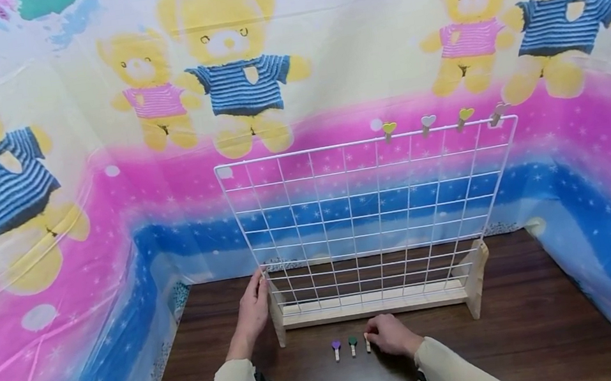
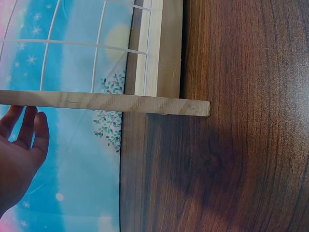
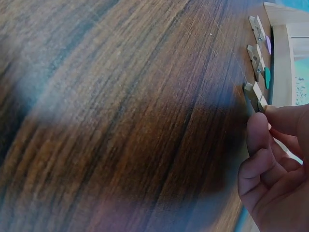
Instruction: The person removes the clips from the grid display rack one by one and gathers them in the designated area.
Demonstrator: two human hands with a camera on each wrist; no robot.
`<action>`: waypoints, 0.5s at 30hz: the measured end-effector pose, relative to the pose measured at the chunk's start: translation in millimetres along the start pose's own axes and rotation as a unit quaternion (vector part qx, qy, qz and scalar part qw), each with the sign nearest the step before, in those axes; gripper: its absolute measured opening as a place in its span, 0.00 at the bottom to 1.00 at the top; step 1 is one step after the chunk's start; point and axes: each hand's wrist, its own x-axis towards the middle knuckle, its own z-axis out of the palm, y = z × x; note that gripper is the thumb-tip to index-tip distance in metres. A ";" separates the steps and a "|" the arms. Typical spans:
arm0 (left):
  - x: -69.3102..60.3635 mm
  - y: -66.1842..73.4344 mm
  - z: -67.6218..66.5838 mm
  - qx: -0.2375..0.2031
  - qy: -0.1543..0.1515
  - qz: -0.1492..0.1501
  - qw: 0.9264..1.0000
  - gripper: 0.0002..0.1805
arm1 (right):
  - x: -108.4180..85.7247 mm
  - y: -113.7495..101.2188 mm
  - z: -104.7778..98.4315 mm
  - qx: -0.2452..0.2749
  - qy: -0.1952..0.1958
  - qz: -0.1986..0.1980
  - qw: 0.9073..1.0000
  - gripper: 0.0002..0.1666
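A white wire grid (image 1: 351,216) stands upright in a wooden stand (image 1: 373,305). The fingertips of my left hand (image 1: 252,307) touch the outer face of the stand's left side piece; the left wrist view shows that hand (image 2: 21,154) with its fingers lightly bent against the wooden piece (image 2: 120,102). In front of the stand, my right hand (image 1: 393,335) pinches a small wooden clothespin (image 1: 367,342) between thumb and finger. The right wrist view has this hand (image 3: 280,174) covering the far end of the clothespin (image 3: 255,96). Beside it lie a green-topped clothespin (image 1: 353,347) and a purple-topped one (image 1: 336,350).
Several heart clothespins sit on the grid's top edge toward the right: a yellow one (image 1: 389,130), a white one (image 1: 428,124), another yellow one (image 1: 466,116) and a pale one (image 1: 499,113). A bear-print cloth (image 1: 115,241) surrounds the brown table (image 1: 542,314).
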 end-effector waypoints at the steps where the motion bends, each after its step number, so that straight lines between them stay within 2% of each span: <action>1: -0.2 0.0 -0.2 -0.001 -0.001 -0.001 1.000 0.23 | 0.3 -0.2 0.4 -0.004 -0.001 0.000 1.000 0.04; 15: 0.3 -0.2 -0.3 0.000 0.000 -0.002 1.000 0.24 | 2.2 -3.6 1.8 -0.031 0.005 0.003 1.000 0.04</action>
